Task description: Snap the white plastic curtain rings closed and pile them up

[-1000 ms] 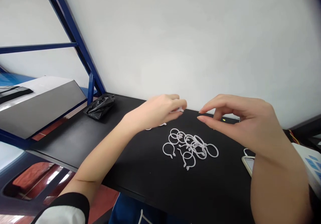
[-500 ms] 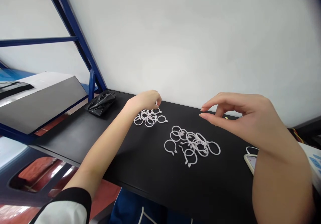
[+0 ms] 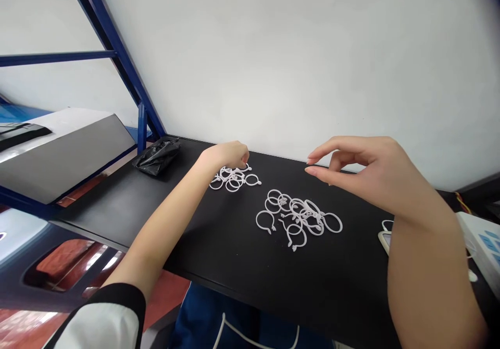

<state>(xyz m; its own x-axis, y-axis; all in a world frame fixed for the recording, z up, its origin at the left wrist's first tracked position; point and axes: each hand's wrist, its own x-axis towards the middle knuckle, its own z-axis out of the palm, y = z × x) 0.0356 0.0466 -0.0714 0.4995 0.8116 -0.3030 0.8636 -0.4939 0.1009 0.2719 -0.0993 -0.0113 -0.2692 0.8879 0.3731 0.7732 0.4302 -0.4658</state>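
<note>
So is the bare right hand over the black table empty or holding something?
Empty: the right hand has its fingertips apart, with nothing between them.

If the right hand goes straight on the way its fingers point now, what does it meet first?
Probably the left hand, at the small ring pile, though the depth is unclear.

Bright, even, diffuse light fills the view; the pale wall (image 3: 297,62) shows no hard shadows, and only soft ones lie under the left hand (image 3: 225,156) and right hand (image 3: 359,166). Wide-angle distortion bends the blue frame (image 3: 113,62). The upper right corner darkens. Glare streaks the glossy red panel (image 3: 66,260). The rings (image 3: 299,216) stay sharp.
</note>
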